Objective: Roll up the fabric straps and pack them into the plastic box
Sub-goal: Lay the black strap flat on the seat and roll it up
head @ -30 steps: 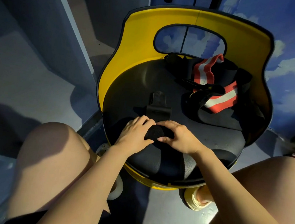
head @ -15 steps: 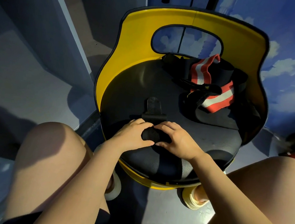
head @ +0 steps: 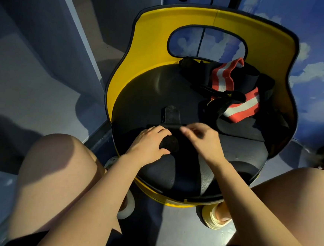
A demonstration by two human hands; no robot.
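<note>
The yellow-backed chair (head: 155,50) carries everything here, on its black seat (head: 143,102), and no plastic box shows anywhere in view, so packing looks not yet begun. Toward the back right of the seat, against the backrest, lies a loose heap of straps (head: 235,93), black ones tangled with a red-and-white striped strap (head: 241,109); none of these is rolled, so most of the work seems left. Near the front edge of the seat, at its middle, one black strap (head: 171,124) is partly wound: its roll (head: 170,143) sits under the left hand (head: 149,143), whose fingers and thumb curl round it. The unrolled tail runs toward the seat's centre, ending in a flat tab (head: 171,114). The right hand (head: 200,139) pinches that tail between thumb and fingertips just beside the roll, apparently tensioning it for more winding.
</note>
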